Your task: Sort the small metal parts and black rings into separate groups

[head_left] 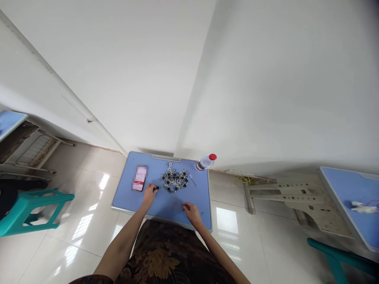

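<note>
On the blue desk [167, 205] lies a heap of small silvery metal pieces with round black parts [174, 180]; their exact kind is too small to tell. My left hand [150, 193] is just left of the heap, its fingers closed on one such small metal piece with a round black part [158, 187]. Near the desk's front right, my right hand [192, 213] is held with its fingertips together. Whatever those fingertips may hold is too small to make out.
A phone [140, 177] lies at the desk's left. To the heap's right are a thin pen-like stick [193, 180] and a red-capped plastic bottle [205, 162]. Teal stools [32, 209] and another blue desk [352, 197] stand to the sides. A white wall [148, 79] rises behind.
</note>
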Motion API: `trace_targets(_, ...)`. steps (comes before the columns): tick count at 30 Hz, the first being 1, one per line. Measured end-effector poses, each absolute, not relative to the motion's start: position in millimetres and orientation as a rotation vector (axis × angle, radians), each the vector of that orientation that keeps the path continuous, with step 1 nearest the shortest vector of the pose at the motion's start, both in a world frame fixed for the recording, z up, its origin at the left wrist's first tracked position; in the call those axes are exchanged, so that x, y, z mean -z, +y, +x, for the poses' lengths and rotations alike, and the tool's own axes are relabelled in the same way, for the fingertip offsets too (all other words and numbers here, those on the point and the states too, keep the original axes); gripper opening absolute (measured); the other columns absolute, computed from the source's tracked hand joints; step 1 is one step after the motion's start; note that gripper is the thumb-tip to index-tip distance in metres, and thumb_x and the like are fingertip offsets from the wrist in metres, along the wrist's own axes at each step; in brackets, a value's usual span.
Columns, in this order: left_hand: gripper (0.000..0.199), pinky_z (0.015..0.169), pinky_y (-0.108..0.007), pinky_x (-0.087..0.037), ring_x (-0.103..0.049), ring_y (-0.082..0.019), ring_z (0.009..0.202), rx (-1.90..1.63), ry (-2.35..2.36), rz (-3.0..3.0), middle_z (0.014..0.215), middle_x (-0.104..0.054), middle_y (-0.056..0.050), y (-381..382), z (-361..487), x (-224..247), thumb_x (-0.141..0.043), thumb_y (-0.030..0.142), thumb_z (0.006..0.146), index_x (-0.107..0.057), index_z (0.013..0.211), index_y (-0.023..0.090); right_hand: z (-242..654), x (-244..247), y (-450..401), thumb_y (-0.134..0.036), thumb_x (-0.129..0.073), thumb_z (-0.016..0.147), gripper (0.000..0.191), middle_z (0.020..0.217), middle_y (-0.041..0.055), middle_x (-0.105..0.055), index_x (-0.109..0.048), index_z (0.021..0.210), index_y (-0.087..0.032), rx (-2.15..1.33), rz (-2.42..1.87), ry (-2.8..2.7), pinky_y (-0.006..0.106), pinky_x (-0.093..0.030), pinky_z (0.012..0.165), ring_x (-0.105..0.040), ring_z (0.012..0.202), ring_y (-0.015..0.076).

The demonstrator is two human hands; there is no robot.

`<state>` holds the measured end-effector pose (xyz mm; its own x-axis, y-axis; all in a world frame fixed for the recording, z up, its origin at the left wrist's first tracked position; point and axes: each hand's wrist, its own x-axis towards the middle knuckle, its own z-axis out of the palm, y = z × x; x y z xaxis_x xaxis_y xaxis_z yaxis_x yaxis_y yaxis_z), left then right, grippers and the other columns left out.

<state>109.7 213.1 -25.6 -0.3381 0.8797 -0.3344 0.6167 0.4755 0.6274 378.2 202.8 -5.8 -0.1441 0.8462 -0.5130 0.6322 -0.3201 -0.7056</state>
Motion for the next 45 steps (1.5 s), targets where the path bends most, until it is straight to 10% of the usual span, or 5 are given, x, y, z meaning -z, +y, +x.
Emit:
trace_targets(30,0.029,0.079,-0.026,-0.044,-0.056,-0.012,0.077,-0.667,1.925,1.273,0.117,-0.064,-0.011,377.2,156.6,-2.7,-0.073,0.01,0.084,-0.064,0.111,0.011,438.6,3.7,156.7,-0.02,-0.052,0.084,0.024,0.077,0.0041,-0.076,-0.076,0.088,-0.022,-1.51,-1.933,-1.736,0.029,-0.049,0.073,-0.071,0.076,0.0214)
trace_targets(36,0.018,0.082,-0.026,-0.044,-0.048,-0.01,0.073,-0.681,1.86,1.314,0.102,-0.061,-0.007,375.0,163.8,5.4,-0.061,-0.005,0.082,-0.062,0.087,0.012,445.7,-5.0,143.4,-0.022,-0.049,0.083,0.027,0.076,0.0038,-0.075,-0.076,0.089,-0.023,-1.413,-1.991,-1.621,0.029,-0.05,0.074,-0.071,0.076,0.0211)
trace_targets(45,0.024,0.09,-0.033,-0.055,-0.066,-0.017,0.09,-0.881,1.752,1.31,0.103,-0.068,-0.006,326.8,117.9,-20.2,-0.064,0.012,0.082,-0.071,0.104,0.018,413.2,-6.1,141.8,-0.025,-0.05,0.082,0.025,0.073,0.0041,-0.075,-0.074,0.086,-0.021,-1.419,-1.972,-1.548,0.03,-0.05,0.072,-0.07,0.072,0.0218)
